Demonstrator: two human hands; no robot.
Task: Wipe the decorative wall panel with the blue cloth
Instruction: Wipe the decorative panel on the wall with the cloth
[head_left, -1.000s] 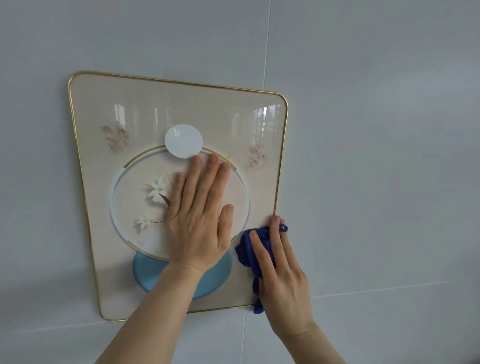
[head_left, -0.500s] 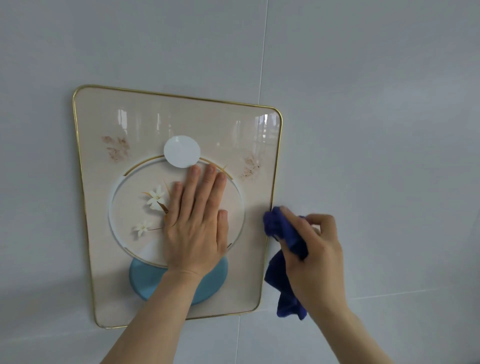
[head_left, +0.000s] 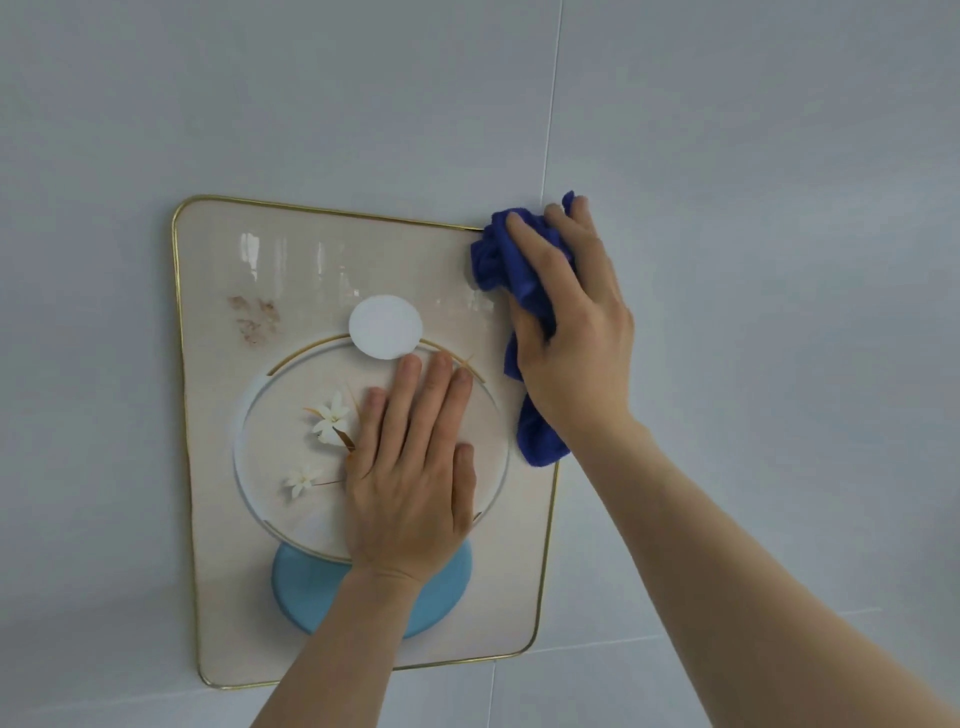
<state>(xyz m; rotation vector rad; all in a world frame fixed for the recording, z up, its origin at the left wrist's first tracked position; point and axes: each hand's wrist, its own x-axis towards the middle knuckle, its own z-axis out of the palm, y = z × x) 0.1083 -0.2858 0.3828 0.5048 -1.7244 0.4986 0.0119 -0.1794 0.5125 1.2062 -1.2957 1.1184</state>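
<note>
A: What's the right hand (head_left: 569, 332) gripping?
B: Its grip presses the bunched blue cloth (head_left: 511, 270) onto the decorative wall panel's (head_left: 291, 270) top right corner.
A: And the left hand (head_left: 410, 467)?
B: Fingers flat, spread on the panel's centre.

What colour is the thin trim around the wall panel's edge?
Gold, a thin shiny line on the wall panel; the head view shows it.

Likely a home interior: a pale tiled wall (head_left: 727, 312) bearing a gold-rimmed decorative panel (head_left: 218, 467).
</note>
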